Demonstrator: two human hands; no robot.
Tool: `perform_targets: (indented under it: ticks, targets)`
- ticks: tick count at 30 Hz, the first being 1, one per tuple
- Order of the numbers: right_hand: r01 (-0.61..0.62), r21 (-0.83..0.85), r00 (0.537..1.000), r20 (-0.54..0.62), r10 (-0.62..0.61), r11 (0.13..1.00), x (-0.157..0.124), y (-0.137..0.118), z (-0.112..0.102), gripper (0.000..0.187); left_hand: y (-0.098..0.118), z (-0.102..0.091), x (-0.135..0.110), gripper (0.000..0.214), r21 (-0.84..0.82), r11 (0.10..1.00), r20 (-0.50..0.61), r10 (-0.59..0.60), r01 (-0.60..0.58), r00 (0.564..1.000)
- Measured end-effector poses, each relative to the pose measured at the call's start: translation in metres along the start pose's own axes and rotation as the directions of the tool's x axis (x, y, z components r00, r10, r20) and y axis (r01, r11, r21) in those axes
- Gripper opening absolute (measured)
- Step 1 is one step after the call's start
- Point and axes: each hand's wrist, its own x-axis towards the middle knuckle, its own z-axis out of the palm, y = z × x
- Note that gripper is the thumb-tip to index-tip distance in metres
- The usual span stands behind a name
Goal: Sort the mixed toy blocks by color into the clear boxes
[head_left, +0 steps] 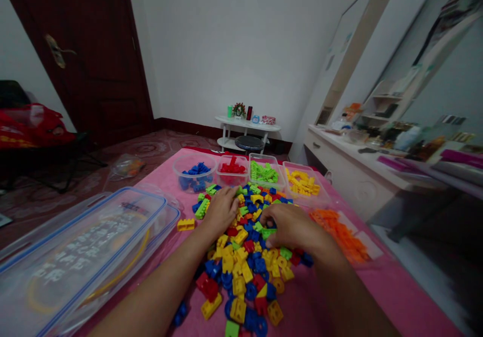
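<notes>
A heap of mixed plastic building blocks (247,256) in yellow, blue, red and green lies on the pink cloth (381,281). My left hand (221,210) rests palm down on the far left part of the heap, fingers curled over some blocks. My right hand (290,226) lies over the heap's right side, its fingers bent and pinching among blue and green blocks; what they hold is hidden. Behind the heap stand clear tubs of sorted blocks: blue (195,172), red (232,168), green (264,172), yellow (303,182). Orange blocks (339,231) lie to the right.
A large clear storage box with a blue-rimmed lid (81,256) sits at the left. A single yellow block (186,224) lies beside it. A white dresser (362,171) cluttered with items stands at the right, a small white table (247,125) at the back, a dark door (86,55) at the left.
</notes>
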Motion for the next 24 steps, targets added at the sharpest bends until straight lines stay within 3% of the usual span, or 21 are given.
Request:
perform_targets:
  ticks: [3, 6, 9, 12, 15, 18, 24]
  targets:
    - [-0.031, -0.059, 1.000, 0.004, 0.031, 0.998, 0.001, -0.008, 0.002, 0.029, -0.003, -0.002, 0.001, 0.032, -0.002, 0.998, -0.024, -0.061, 0.061, 0.998]
    - [-0.031, -0.004, 0.999, -0.028, 0.031, 0.999, 0.003, -0.003, 0.002, 0.023, -0.004, -0.006, 0.001, 0.021, -0.038, 0.997, -0.053, -0.075, 0.073, 0.996]
    - [-0.005, 0.155, 0.995, -0.100, 0.021, 0.988, 0.009, 0.010, 0.004, 0.015, -0.002, -0.010, 0.000, 0.015, -0.129, 0.990, -0.160, -0.085, 0.065, 0.983]
    - [0.063, 0.412, 0.968, -0.246, 0.045, 0.909, 0.021, 0.022, 0.012, 0.018, 0.003, -0.012, 0.000, 0.015, -0.340, 0.940, -0.198, -0.099, 0.026, 0.975]
    - [0.154, 0.639, 0.942, -0.324, 0.082, 0.754, 0.030, 0.024, 0.021, 0.036, 0.008, -0.011, 0.001, 0.015, -0.569, 0.821, -0.082, -0.105, 0.040, 0.991]
    - [0.195, 0.769, 0.956, -0.287, 0.055, 0.608, 0.031, 0.019, 0.023, 0.043, 0.013, -0.009, 0.002, 0.017, -0.721, 0.685, 0.042, -0.108, 0.105, 0.993]
    - [0.194, 0.868, 0.979, -0.199, -0.036, 0.457, 0.025, 0.005, 0.023, 0.048, 0.018, -0.009, 0.001, 0.030, -0.818, 0.547, 0.154, -0.095, 0.181, 0.984]
